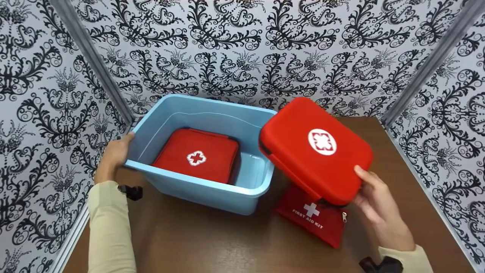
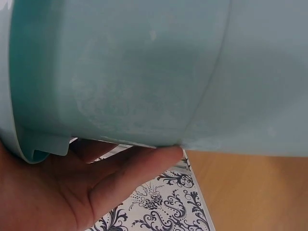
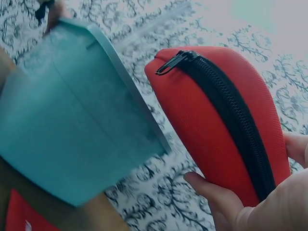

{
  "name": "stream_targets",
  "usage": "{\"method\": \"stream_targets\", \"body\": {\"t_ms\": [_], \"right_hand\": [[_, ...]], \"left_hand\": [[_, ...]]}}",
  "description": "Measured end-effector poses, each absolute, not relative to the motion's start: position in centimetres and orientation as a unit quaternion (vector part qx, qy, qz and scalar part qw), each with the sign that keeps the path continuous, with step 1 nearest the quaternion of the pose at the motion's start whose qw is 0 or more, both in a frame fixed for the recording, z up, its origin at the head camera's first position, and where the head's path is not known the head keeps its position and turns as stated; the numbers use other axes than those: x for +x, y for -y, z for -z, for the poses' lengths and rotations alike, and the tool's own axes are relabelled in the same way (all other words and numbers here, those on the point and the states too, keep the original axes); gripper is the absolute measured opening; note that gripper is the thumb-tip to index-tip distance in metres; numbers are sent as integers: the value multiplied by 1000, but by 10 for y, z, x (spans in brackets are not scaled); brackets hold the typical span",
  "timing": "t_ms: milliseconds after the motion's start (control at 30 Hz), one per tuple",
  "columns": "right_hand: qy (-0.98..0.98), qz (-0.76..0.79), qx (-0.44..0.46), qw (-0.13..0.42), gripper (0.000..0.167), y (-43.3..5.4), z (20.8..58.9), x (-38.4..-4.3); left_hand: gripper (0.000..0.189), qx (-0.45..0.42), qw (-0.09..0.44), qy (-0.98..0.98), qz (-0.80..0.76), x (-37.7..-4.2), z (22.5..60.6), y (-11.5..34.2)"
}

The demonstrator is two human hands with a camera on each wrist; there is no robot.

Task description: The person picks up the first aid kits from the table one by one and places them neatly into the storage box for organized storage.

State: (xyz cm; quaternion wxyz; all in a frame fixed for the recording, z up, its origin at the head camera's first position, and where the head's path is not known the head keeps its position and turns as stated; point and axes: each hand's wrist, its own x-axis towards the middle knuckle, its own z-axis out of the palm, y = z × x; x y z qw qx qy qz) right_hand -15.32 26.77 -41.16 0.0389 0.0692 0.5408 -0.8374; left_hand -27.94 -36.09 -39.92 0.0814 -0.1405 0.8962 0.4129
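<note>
My right hand [image 1: 379,201] grips a red zippered first aid case [image 1: 303,151] by its lower right corner. The case is held tilted in the air, right of a blue plastic bin [image 1: 197,191]; its black zipper [image 3: 231,110] shows in the right wrist view. My left hand [image 1: 113,153] holds the bin at its left end, below the rim; in the left wrist view one finger [image 2: 144,168] lies along the bin's wall. Inside the bin lies a red first aid bag [image 1: 212,151] with a white cross emblem.
A flat red pouch [image 1: 329,231] lettered FIRST AID KIT lies on the brown table [image 1: 204,242], partly covered from view by the raised case. Patterned wall panels [image 1: 235,49] stand behind and at both sides, joined by grey corner strips.
</note>
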Motion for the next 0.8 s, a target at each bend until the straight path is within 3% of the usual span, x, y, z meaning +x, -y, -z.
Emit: {"method": "stream_targets", "body": {"t_ms": [567, 800], "right_hand": [[-537, 836, 90, 69, 13, -204, 409, -168], [-534, 837, 89, 78, 17, -189, 407, -168]], "left_hand": [[94, -146, 81, -896, -413, -278, 404, 360], [96, -147, 89, -895, -412, -278, 399, 361]]}}
